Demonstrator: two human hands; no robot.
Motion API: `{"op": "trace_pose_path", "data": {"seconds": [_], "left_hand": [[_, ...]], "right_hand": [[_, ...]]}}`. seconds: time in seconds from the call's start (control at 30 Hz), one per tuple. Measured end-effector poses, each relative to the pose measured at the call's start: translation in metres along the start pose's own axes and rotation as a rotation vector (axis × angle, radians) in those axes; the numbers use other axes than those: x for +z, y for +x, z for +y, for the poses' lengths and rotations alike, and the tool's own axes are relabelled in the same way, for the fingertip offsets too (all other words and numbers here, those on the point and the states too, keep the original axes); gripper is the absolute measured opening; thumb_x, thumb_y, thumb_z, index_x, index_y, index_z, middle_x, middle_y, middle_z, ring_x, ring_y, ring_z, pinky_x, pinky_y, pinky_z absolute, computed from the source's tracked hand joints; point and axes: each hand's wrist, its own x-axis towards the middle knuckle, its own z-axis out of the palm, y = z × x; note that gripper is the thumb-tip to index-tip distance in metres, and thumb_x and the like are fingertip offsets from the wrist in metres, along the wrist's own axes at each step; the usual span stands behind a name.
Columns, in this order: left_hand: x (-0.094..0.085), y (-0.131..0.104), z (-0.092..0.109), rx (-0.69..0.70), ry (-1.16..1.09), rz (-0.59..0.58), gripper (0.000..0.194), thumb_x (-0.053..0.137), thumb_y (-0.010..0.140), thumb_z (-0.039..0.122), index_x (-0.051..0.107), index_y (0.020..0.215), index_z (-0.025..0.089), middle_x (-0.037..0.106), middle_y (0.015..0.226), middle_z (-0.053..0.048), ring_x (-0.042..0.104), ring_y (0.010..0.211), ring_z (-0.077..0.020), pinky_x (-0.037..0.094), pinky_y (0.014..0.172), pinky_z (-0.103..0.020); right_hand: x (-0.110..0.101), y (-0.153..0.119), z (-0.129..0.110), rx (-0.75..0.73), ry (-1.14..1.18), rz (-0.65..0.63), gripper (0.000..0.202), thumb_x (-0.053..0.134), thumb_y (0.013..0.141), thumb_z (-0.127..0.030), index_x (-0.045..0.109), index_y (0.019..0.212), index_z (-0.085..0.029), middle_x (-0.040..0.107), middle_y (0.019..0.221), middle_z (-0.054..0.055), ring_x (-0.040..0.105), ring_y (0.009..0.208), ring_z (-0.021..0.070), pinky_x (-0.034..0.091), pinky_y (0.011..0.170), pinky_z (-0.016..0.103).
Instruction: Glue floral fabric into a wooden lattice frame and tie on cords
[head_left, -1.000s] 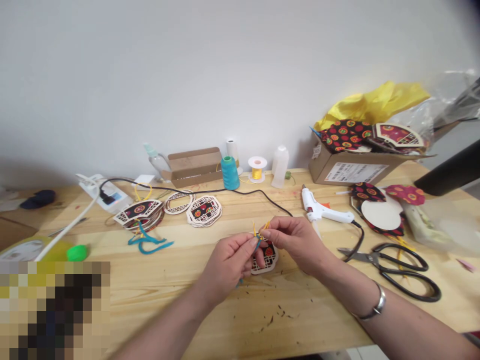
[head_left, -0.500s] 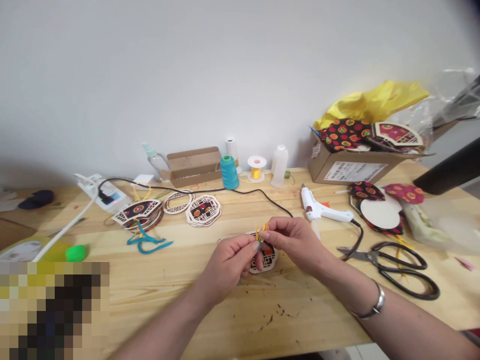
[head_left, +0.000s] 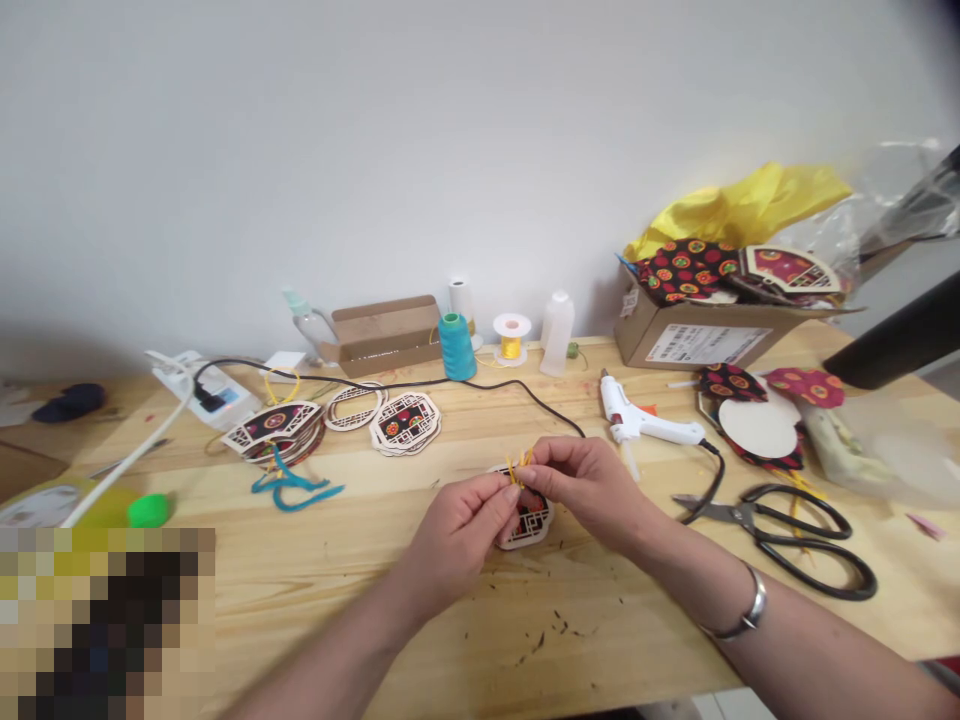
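Near the middle of the table, my left hand (head_left: 466,525) pinches a yellow cord (head_left: 514,470) between thumb and forefinger. From the right, my right hand (head_left: 581,482) holds the same cord in a pinch, its fingertips close to those of the left. Short yellow ends stick up between the two hands. Just beneath them lies a lattice-cut ornament (head_left: 534,525) with dark, red-patterned fabric, partly hidden by my fingers. The exact way the cord runs between the fingertips is too small to make out.
Black-handled scissors (head_left: 806,530) and a white glue gun (head_left: 649,424) lie to the right. Behind stand a teal thread cone (head_left: 456,348), a yellow spool (head_left: 511,343) and a white bottle (head_left: 557,335). Stacked ornaments (head_left: 406,422) lie left; a filled cardboard box (head_left: 705,335) is at back right.
The teal strand seen at my left fingertips is now hidden. Both hands stay together with the yellow cord, their fingers slightly shifted.
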Motion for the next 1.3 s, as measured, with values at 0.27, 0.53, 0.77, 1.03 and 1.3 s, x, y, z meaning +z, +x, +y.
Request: {"op": "trace_pose_path", "data": {"seconds": [0.27,0.53,0.77,1.03,1.3], "left_hand": [[-0.001,-0.002,-0.005,-0.077,-0.163,-0.004,0.029,0.050,0.088,0.041,0.062,0.081,0.015,0.039,0.055,0.007,0.027,0.045,-0.0058,0.020,0.043,-0.021],[-0.001,-0.003,-0.002,-0.075,-0.111,-0.029,0.029,0.051,0.088,0.039,0.063,0.078,0.015,0.043,0.057,0.005,0.030,0.045,-0.0056,0.022,0.042,-0.020],[0.002,-0.004,0.000,-0.063,-0.132,-0.050,0.027,0.049,0.089,0.037,0.063,0.080,0.016,0.041,0.055,0.006,0.030,0.048,-0.0069,0.023,0.045,-0.020],[0.003,-0.003,0.000,-0.081,-0.164,-0.100,0.030,0.047,0.090,0.040,0.058,0.076,0.016,0.040,0.052,0.007,0.028,0.047,-0.0076,0.021,0.046,-0.021],[0.001,-0.006,0.000,-0.075,-0.090,-0.104,0.031,0.046,0.090,0.040,0.058,0.074,0.016,0.041,0.051,0.006,0.031,0.048,-0.0082,0.023,0.047,-0.022]], "right_hand": [[-0.004,0.003,0.007,0.052,0.186,-0.174,0.023,0.072,0.074,-0.034,0.067,0.074,-0.011,0.062,0.063,0.000,0.053,0.057,0.0077,0.042,0.057,0.021],[-0.005,0.004,0.011,0.035,0.287,-0.179,0.018,0.074,0.071,-0.028,0.067,0.072,-0.011,0.064,0.060,0.001,0.056,0.056,0.0092,0.044,0.058,0.022],[-0.003,0.001,0.005,0.024,0.210,-0.112,0.025,0.071,0.073,-0.035,0.059,0.066,-0.014,0.059,0.054,-0.002,0.052,0.053,0.0101,0.039,0.054,0.024],[-0.013,0.006,0.005,-0.126,0.068,0.146,0.030,0.069,0.073,-0.039,0.053,0.062,-0.016,0.048,0.056,-0.005,0.039,0.054,0.0085,0.031,0.054,0.023],[-0.041,0.016,-0.017,-0.307,0.162,0.344,0.032,0.071,0.071,-0.039,0.049,0.061,-0.018,0.043,0.054,-0.005,0.037,0.052,0.0086,0.032,0.052,0.024]]}}
